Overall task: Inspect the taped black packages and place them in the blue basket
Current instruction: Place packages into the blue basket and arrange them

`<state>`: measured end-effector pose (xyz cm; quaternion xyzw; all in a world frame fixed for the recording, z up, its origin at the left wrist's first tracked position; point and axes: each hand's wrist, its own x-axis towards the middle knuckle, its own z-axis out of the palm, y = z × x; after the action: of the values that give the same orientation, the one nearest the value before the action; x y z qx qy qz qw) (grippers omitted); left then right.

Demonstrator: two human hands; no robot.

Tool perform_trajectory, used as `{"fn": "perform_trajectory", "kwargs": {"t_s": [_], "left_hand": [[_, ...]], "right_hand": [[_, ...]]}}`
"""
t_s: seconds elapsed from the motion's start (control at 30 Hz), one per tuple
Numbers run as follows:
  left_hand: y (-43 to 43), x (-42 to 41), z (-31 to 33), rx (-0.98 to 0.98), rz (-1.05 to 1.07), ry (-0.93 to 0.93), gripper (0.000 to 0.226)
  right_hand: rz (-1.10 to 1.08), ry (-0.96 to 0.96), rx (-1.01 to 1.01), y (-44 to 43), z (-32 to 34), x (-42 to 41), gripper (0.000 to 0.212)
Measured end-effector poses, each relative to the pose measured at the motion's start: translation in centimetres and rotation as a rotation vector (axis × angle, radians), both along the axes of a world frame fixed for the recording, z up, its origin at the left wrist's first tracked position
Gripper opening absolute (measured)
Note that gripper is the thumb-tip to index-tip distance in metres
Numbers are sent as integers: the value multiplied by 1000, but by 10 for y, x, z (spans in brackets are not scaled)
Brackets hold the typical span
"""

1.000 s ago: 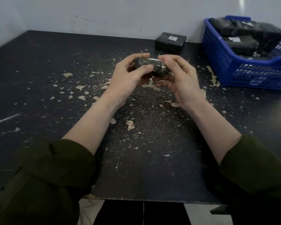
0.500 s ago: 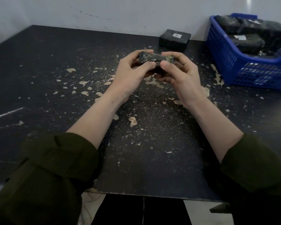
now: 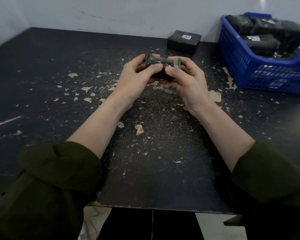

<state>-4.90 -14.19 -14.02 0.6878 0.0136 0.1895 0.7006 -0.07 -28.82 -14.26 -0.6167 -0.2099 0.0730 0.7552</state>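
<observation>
risk, drop: you hold the package [image 3: 160, 63] above the table [image 3: 47, 70] by its ends only. The tape looks glossy, so a loose pinch while you turn it could let it slip onto the flaky top.
risk, missed flaw: your thumbs cover the middle of the near face. A tape gap under them could go unseen unless you shift them.
risk, placing: the basket [image 3: 241, 66] sits well off to your right and looks fairly full. A careless toss could land on the pile [image 3: 261, 43] and roll over the lower front wall.
left hand [image 3: 137, 78]: fingers curl round the package's left end, thumb pressed on the near face. It touches nothing else.
package: small, black, taped, lying crosswise between both hands over mid-table, apparently clear of the surface.
right hand [image 3: 187, 80]: fingers curl round the right end, with the thumb tip on the near face just beside your left thumb.
box [image 3: 184, 41]: black with a white "A" label, by the far wall beyond your hands, untouched.
basket: far right, with several black packages inside.
</observation>
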Motion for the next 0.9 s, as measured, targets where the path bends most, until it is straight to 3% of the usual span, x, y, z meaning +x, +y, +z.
{"fn": "perform_trajectory", "kwargs": {"t_s": [0.13,0.27,0.53,0.9], "left_hand": [[-2,0,-1,-51,-47,102,25],[-5,-1,2,-93,-51,120,14],[-1,-1,0,90,121,43,7],[-1,2,-3,152,129,48,6]], "right_hand": [[-27,-14,-2,-2,2,1,35],[-93,-73,-66,-2,1,-2,31],[-89,-64,-82,2,0,-4,31],[-161,-65,-151,1,3,-6,24]]}}
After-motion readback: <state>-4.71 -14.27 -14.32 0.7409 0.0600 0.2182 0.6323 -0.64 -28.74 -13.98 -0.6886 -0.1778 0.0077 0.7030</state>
